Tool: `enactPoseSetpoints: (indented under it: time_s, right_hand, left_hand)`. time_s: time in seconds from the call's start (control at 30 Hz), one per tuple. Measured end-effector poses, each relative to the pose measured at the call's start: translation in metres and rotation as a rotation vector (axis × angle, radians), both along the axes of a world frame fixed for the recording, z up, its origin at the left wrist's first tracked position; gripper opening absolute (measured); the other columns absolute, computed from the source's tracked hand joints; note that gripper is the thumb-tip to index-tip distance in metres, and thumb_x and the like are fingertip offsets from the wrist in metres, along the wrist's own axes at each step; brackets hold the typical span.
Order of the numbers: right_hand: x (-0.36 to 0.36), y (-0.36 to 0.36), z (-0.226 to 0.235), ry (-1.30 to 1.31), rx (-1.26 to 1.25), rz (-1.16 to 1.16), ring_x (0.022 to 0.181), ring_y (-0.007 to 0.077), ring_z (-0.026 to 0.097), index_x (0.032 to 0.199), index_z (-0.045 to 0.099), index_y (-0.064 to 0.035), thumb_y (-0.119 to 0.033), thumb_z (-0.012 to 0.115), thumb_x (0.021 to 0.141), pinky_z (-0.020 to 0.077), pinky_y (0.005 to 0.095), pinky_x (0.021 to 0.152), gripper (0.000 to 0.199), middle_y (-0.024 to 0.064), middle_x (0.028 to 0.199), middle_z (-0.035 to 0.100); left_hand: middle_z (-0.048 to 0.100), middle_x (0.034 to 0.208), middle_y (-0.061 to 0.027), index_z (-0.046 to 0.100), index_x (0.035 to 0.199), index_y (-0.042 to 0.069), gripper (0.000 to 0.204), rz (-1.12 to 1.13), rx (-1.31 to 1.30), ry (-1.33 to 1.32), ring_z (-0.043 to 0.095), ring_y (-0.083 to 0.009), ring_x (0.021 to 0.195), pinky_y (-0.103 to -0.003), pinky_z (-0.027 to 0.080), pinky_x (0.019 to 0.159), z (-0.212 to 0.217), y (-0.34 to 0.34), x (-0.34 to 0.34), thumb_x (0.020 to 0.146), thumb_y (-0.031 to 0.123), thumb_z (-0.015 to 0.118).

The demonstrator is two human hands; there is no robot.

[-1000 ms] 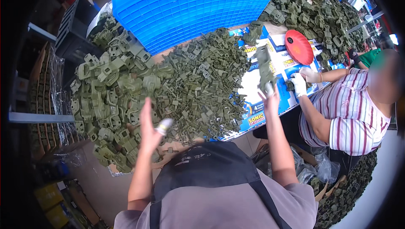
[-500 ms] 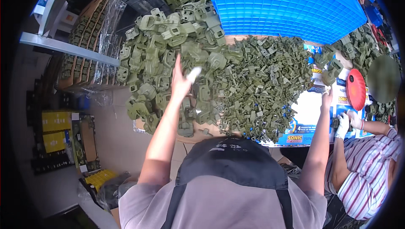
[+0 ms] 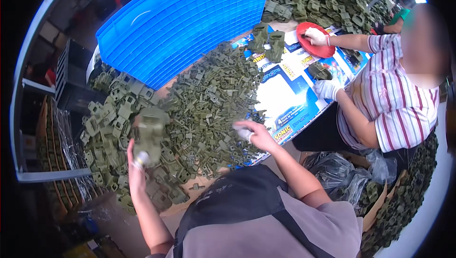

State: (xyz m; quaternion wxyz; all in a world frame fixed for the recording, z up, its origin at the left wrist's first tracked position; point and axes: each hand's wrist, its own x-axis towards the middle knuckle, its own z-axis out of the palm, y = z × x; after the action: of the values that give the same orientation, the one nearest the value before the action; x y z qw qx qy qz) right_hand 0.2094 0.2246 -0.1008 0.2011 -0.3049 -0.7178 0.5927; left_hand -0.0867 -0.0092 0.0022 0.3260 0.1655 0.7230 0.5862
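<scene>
My left hand (image 3: pixel 136 172), a white cover on its thumb, is closed on a large olive-green plastic part (image 3: pixel 151 132), shaped like a toy vehicle body. The part is smeared by motion and tilts above a heap of similar large green parts (image 3: pixel 111 120). Over the near right edge of a pile of small green plastic pieces (image 3: pixel 213 99) is my right hand (image 3: pixel 256 135), with white on its fingers. Its fingertips point left and are blurred, so whether they hold a piece cannot be made out.
A big blue plastic crate (image 3: pixel 190 25) stands tilted behind the piles. To the right, a co-worker's gloved hand (image 3: pixel 316 36) reaches into a red bowl (image 3: pixel 327 51); the other glove (image 3: pixel 327 89) rests by a green part on the printed cardboard (image 3: pixel 289 99). Plastic bags (image 3: pixel 332 167) lie below.
My view has swung right. My left hand, open over the large parts before, now has one lifted. My right hand has come from the cardboard to the small pieces. The co-worker reaches into the bowl.
</scene>
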Motion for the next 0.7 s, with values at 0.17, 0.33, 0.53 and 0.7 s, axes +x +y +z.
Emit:
enactPoseSetpoints:
  time_s: [0.17,0.33,0.53,0.7]
  right_hand:
    - [-0.05,-0.013,0.085,0.212,0.478,0.529,0.128,0.0333,0.033,0.137,0.032,-0.0135,-0.028,0.065,0.079,0.0298,0.0408,0.104,0.068,0.0166,0.14,0.033]
    - [-0.044,-0.031,0.083,-0.246,-0.036,1.107,0.102,0.0328,0.057,0.142,0.019,-0.0169,-0.003,0.051,0.067,0.045,0.039,0.084,0.083,0.0245,0.118,0.053]
    - [-0.038,-0.075,0.045,0.101,0.087,0.391,0.126,0.0349,0.036,0.142,0.015,-0.0079,-0.001,0.051,0.071,0.0291,0.0365,0.104,0.08,0.0236,0.138,0.033]
    - [-0.024,-0.075,0.041,0.107,-0.419,0.373,0.123,0.0261,0.041,0.14,0.023,-0.0059,0.003,0.05,0.075,0.0295,0.0342,0.104,0.071,0.0183,0.134,0.04]
  left_hand:
    - [0.053,0.116,-0.0101,0.047,0.125,0.002,0.068,-0.583,0.051,0.264,0.051,-0.0219,0.11,-0.032,0.034,0.098,0.027,-0.005,0.041,0.067,0.025,0.073]
    - [0.055,0.113,-0.0115,0.045,0.127,0.001,0.072,-0.581,0.119,0.185,0.053,-0.0226,0.105,-0.035,0.035,0.096,-0.011,-0.008,0.059,0.07,0.036,0.07]
    - [0.025,0.139,-0.0222,-0.006,0.142,0.014,0.098,-0.292,0.301,0.013,0.04,-0.0294,0.122,-0.038,0.037,0.097,-0.079,0.001,0.133,0.075,0.004,0.065]
    - [0.052,0.116,-0.0194,-0.001,0.141,0.011,0.101,-0.303,0.08,-0.019,0.058,-0.0235,0.097,-0.033,0.048,0.082,-0.066,-0.003,0.121,0.072,-0.002,0.07]
